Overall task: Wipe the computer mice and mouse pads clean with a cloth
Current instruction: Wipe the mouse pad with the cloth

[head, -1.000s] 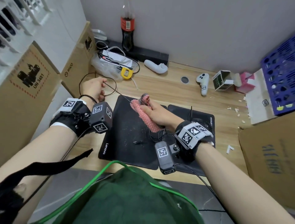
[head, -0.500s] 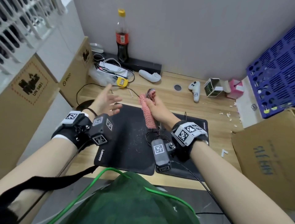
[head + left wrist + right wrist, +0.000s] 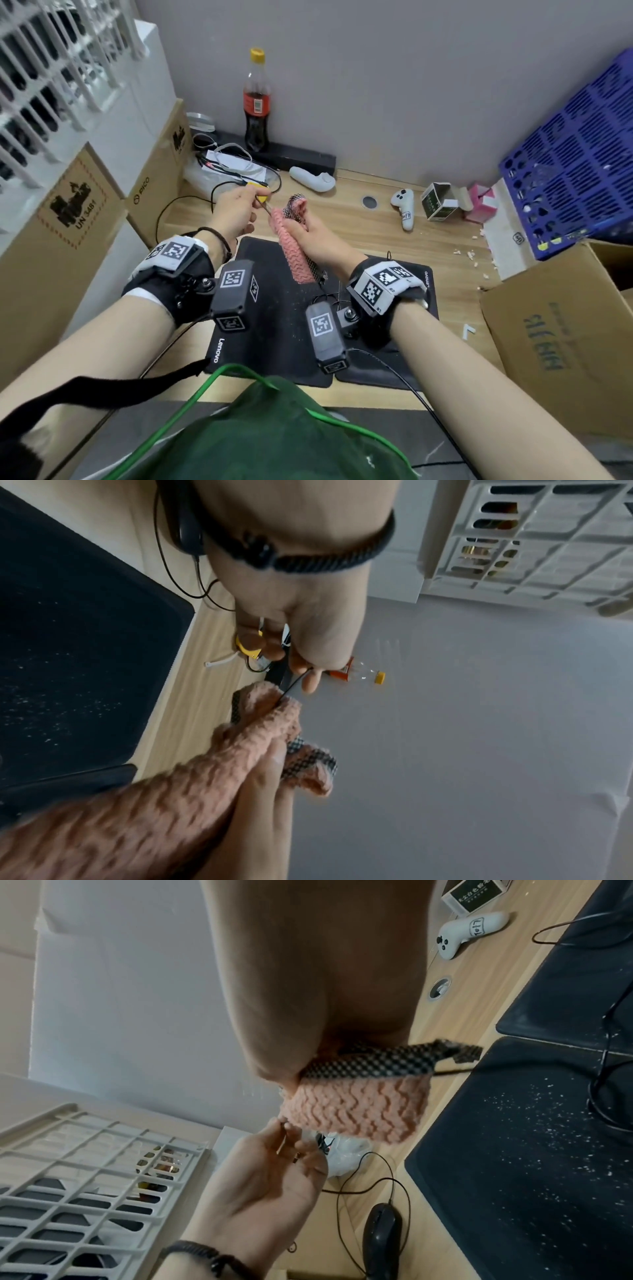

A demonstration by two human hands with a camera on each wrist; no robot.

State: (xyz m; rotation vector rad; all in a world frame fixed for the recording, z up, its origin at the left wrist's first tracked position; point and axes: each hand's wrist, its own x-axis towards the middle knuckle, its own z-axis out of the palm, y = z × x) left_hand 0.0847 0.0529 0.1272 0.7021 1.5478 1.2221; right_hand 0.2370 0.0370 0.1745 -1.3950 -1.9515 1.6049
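Right hand: the right hand [image 3: 310, 240] is wrapped round the pink ribbed fluffy cloth with a black-and-white checked edge [image 3: 294, 251], holding it bunched and raised above the desk – a thin black mouse cable [image 3: 294, 685] runs into the fold at its far end
Left hand: the left hand [image 3: 236, 212] pinches that cable between thumb and fingertips just beyond the cloth; half a second ago it was open-palmed and holding nothing, a second ago it was pulling the cable out to the left
What changed: both hands have lifted off the mat and moved away from the body, and the left has taken a fresh hold close to the cloth
Meaning: this looks like a hand-over-hand pass, the cable being drawn through the cloth a stretch at a time – so the cord is being cleaned, not the pads
Mouse: the black wired computer mouse [image 3: 382, 1234] lies on the pale wooden desk [image 3: 373, 233] to the left of the mats, its cord looping beside it, untouched
Pads: the black Lenovo mouse pad [image 3: 270, 329] sits below the hands, speckled with white crumbs; a second black mouse pad [image 3: 430, 298] lies beside it on the right, a loose cable across it
Judgement: the pads appear unwiped, so most of the task is likely left
Risk: a hard tug may drag the mouse across the desk
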